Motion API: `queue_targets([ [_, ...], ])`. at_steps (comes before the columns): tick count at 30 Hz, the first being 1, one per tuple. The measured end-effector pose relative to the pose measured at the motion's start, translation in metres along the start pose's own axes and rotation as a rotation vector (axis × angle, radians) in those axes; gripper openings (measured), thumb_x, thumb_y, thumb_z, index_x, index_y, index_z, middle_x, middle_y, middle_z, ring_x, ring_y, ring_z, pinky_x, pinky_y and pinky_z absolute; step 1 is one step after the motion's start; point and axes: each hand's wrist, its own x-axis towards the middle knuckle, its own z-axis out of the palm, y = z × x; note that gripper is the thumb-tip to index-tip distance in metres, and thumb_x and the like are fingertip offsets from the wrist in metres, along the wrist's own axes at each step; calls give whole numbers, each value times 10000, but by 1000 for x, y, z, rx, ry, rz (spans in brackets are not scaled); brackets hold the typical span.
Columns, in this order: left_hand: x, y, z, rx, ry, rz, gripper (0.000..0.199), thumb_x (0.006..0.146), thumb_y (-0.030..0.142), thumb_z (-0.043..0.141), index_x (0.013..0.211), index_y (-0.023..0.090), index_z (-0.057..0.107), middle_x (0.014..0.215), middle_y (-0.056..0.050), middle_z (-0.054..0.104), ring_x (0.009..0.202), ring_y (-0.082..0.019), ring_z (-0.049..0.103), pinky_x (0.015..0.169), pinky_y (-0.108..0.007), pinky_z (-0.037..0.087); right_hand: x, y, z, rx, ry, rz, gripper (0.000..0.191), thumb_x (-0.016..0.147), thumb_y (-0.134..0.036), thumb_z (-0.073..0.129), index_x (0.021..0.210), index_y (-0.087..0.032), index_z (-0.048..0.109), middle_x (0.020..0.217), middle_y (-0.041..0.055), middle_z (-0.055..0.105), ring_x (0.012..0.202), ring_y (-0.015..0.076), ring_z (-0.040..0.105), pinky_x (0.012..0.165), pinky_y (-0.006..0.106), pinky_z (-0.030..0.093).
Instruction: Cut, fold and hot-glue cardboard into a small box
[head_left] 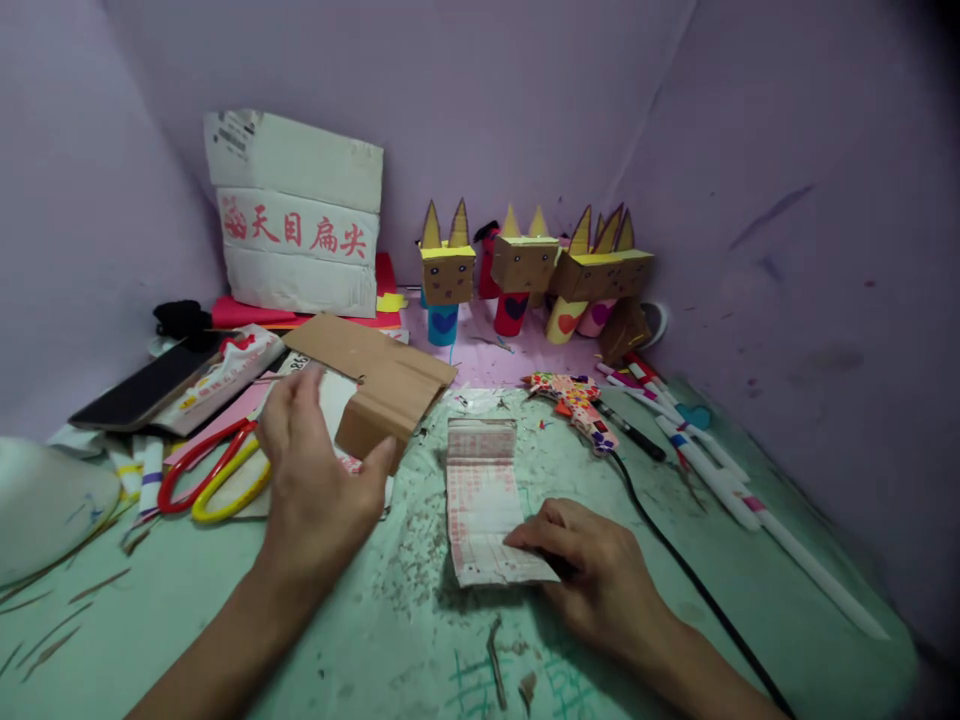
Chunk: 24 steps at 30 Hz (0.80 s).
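Observation:
My right hand (pixel 592 565) pinches the lower right corner of a folded strip of cardboard (pixel 484 510). Faint red print covers its pale face, and its far end bends upward. My left hand (pixel 322 480) is spread, thumb apart from the fingers, above a pile at the left. Its thumb tip overlaps a small folded brown cardboard piece (pixel 375 420) in the view; whether they touch I cannot tell. Red-and-yellow-handled scissors (pixel 217 475) lie beside that hand, their blades hidden.
A flower-patterned glue gun (pixel 574 400) lies right of centre, its black cord (pixel 675 570) trailing forward. Markers (pixel 712 480) and a long white stick line the right side. Box-headed paper figures (pixel 448 275) stand at the back, near a white cardboard sheet (pixel 300 210). A phone (pixel 150 380) lies left.

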Motion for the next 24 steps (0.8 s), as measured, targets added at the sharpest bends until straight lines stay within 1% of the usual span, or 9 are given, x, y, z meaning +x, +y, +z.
queue_targets([
  [1,-10,1,-3,34,-117,175,467,691,195,678,1138,229,547,1281,-106,480,1299,-344,341,1097,-490,240,0,0,0,1,10,-17,304,641,-68,522,822,-199,729,648,42,644,585,186,612,507,264,393],
  [2,-21,2,-4,61,-304,310,381,737,157,599,1105,247,563,1202,-86,538,1208,-309,441,1043,-467,314,0,-1,0,-2,13,-31,291,651,-74,527,831,-198,719,669,45,648,601,188,616,511,264,400],
  [4,-42,0,-1,43,-505,457,335,739,124,503,1051,223,574,1066,-98,587,987,-268,545,836,-407,442,0,-2,0,-16,12,-54,298,643,-74,523,847,-198,701,686,45,645,605,188,613,504,261,403],
  [6,-57,-4,9,93,-581,594,303,701,92,471,961,186,594,866,-101,607,781,-249,539,685,-392,431,0,-4,0,-33,38,-77,328,621,-62,502,858,-193,687,684,44,635,589,182,601,488,255,405],
  [10,-66,-15,29,253,-665,795,211,636,101,504,804,167,612,734,-84,605,672,-226,494,680,-404,395,-1,-4,-1,-61,116,-129,394,557,-50,461,862,-180,674,714,56,635,598,182,596,484,255,432],
  [15,-67,-22,37,232,-551,782,144,684,98,495,755,172,595,725,-75,601,645,-212,494,614,-356,379,-2,-2,1,-96,49,-160,210,734,-153,490,844,-189,665,775,72,683,640,203,603,512,292,474],
  [18,-70,-17,37,295,-532,810,199,722,40,441,679,189,565,662,-60,595,586,-200,485,572,-347,381,-1,-5,3,-199,87,-260,253,863,-202,416,845,-196,669,714,54,709,557,196,593,457,298,456],
  [21,-76,-11,31,354,-630,802,267,776,19,419,834,183,621,755,-64,660,674,-207,570,657,-352,451,-1,-12,6,-295,47,-286,256,884,-157,432,883,-198,685,706,35,737,538,178,626,436,278,472],
  [24,-85,-9,23,327,-678,694,358,826,11,439,1091,183,607,930,-88,706,850,-224,645,793,-363,495,-7,-21,9,-332,2,-186,230,849,-104,505,926,-189,704,754,39,758,605,175,679,493,248,533],
])
